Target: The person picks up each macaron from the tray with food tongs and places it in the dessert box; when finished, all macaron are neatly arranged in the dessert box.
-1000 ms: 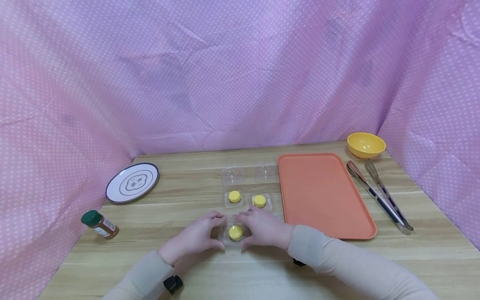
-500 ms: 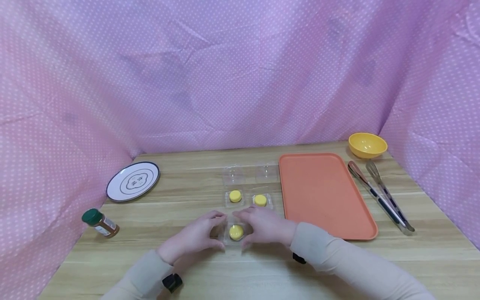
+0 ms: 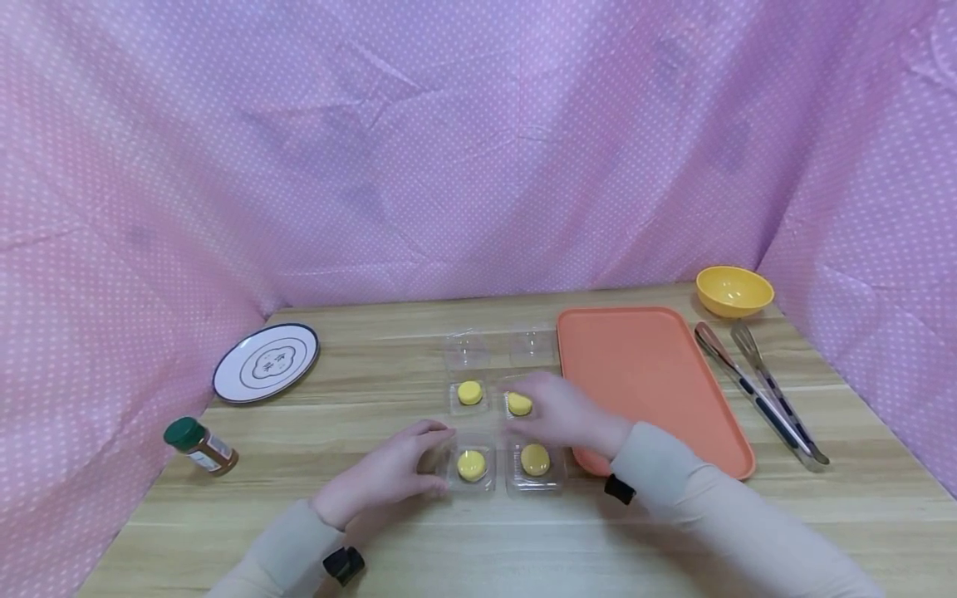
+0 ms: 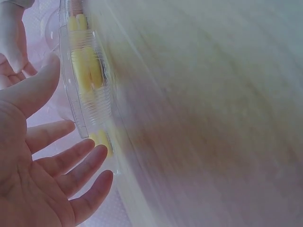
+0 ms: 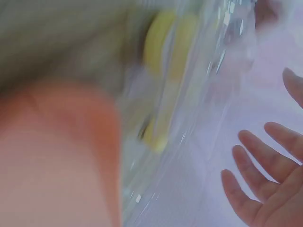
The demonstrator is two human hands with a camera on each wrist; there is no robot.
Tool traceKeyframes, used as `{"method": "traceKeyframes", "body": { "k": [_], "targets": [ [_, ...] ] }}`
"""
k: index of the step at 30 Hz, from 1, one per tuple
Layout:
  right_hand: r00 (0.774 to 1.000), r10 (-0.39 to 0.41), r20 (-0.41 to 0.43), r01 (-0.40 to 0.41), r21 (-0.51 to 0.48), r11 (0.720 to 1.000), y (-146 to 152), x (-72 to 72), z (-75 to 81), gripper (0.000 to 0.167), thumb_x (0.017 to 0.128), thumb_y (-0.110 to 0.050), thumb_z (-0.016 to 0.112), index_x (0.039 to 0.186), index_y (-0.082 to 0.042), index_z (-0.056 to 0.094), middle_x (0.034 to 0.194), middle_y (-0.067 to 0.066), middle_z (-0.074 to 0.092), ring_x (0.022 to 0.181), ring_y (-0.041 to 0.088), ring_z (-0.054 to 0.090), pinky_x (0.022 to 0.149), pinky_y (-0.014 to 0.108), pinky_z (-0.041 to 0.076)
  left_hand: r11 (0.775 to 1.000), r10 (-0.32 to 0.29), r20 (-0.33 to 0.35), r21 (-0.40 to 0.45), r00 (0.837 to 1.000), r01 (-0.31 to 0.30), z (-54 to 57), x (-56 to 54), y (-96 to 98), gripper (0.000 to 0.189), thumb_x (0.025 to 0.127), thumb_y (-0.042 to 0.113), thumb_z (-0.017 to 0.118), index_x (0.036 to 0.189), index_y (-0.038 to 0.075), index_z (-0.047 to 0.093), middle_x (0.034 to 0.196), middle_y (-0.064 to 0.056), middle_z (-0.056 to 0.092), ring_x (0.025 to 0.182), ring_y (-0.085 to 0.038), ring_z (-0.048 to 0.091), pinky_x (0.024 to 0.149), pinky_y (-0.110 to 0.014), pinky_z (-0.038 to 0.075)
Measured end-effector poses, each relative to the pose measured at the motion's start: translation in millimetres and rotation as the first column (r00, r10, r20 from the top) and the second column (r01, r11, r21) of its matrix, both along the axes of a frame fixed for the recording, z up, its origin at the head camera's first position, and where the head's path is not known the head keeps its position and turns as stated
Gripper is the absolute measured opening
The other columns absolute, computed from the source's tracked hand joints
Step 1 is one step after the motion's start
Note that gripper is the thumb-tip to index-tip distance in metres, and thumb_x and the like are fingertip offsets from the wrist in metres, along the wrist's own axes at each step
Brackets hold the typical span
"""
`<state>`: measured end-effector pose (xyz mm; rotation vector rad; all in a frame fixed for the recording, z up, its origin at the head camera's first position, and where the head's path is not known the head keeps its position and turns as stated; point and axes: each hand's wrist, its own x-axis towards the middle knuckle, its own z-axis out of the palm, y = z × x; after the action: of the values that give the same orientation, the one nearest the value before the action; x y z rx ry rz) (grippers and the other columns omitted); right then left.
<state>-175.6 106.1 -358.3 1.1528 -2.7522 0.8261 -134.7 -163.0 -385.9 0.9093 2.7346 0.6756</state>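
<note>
Several yellow macarons sit in clear plastic boxes on the table. My left hand (image 3: 385, 472) stands at the left side of the front left box (image 3: 486, 482), fingers spread and loosely bent, thumb near its front corner; that box is closed over its macaron (image 3: 471, 466). My right hand (image 3: 564, 413) is over the right-hand boxes, beside the rear right macaron (image 3: 518, 404), which it partly hides. In the right wrist view its fingers (image 5: 258, 163) are spread with nothing between them. The front right macaron (image 3: 535, 459) lies in a closed box. Behind, the rear left macaron (image 3: 469, 393) lies in an opened box.
An orange tray (image 3: 643, 374) lies right of the boxes, with metal tongs (image 3: 763, 399) beyond it. A yellow bowl (image 3: 734, 292) stands at the back right. A white plate (image 3: 265, 363) and a green-capped spice jar (image 3: 202, 446) are on the left.
My right hand has left the right side of the front left box and moved right and back toward the rear right box, uncovering the front right box. My left hand has hardly moved.
</note>
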Motion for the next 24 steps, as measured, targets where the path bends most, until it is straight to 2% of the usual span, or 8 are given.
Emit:
{"method": "traceKeyframes", "body": {
  "k": [4, 6, 13, 17, 24],
  "targets": [
    [0.996, -0.091, 0.003, 0.091, -0.072, 0.993, 17, -19.2, -0.5, 0.047, 0.082, -0.022, 0.072, 0.121, 0.001, 0.06, 0.117, 0.018, 0.065, 0.109, 0.032, 0.061, 0.097, 0.046, 0.048, 1.0, 0.013, -0.005, 0.005, 1.0, -0.013, 0.8, -0.2, 0.1, 0.068, 0.079, 0.034, 0.074, 0.132, -0.002, 0.051, 0.131, -0.017, 0.052, 0.12, -0.032, 0.052, 0.103, -0.048, 0.042],
    [0.989, -0.144, 0.038, 0.147, -0.095, 0.985, 25, -28.2, -1.1, 0.046, 0.083, -0.021, 0.072, 0.121, 0.002, 0.06, 0.116, 0.018, 0.065, 0.108, 0.033, 0.06, 0.096, 0.047, 0.048, 1.0, 0.02, -0.005, 0.01, 1.0, -0.02, 1.3, -0.4, 0.0, 0.068, 0.079, 0.035, 0.073, 0.132, -0.002, 0.051, 0.131, -0.017, 0.052, 0.12, -0.032, 0.052, 0.103, -0.049, 0.042],
    [0.952, -0.264, 0.153, 0.277, -0.07, 0.958, 48, -53.5, -6.2, 0.051, 0.085, -0.023, 0.07, 0.129, -0.001, 0.056, 0.124, 0.019, 0.06, 0.115, 0.037, 0.055, 0.098, 0.051, 0.045, 0.999, 0.034, -0.004, 0.036, 0.999, -0.034, 0.7, -1.9, -1.6, 0.062, 0.082, 0.032, 0.071, 0.131, -0.002, 0.052, 0.132, -0.018, 0.052, 0.121, -0.032, 0.052, 0.103, -0.049, 0.042],
    [0.949, -0.274, 0.157, 0.282, -0.034, 0.959, 56, -65.5, -9.3, 0.054, 0.085, -0.023, 0.07, 0.131, 0.0, 0.053, 0.129, 0.02, 0.057, 0.118, 0.037, 0.053, 0.1, 0.051, 0.044, 0.997, 0.049, -0.011, 0.054, 0.999, -0.048, 0.6, -4.1, -3.3, 0.057, 0.085, 0.03, 0.069, 0.13, -0.002, 0.053, 0.13, -0.016, 0.054, 0.118, -0.031, 0.054, 0.102, -0.048, 0.043],
    [0.969, -0.233, 0.082, 0.228, 0.066, 0.971, 60, -83.8, -15.6, 0.057, 0.084, -0.022, 0.071, 0.131, 0.005, 0.052, 0.131, 0.026, 0.053, 0.123, 0.042, 0.047, 0.105, 0.053, 0.038, 0.983, 0.161, 0.025, 0.087, 0.987, -0.162, 1.1, -8.9, -7.3, 0.053, 0.088, 0.03, 0.066, 0.13, 0.001, 0.053, 0.132, -0.016, 0.053, 0.122, -0.033, 0.051, 0.104, -0.051, 0.041]
  ]
}}
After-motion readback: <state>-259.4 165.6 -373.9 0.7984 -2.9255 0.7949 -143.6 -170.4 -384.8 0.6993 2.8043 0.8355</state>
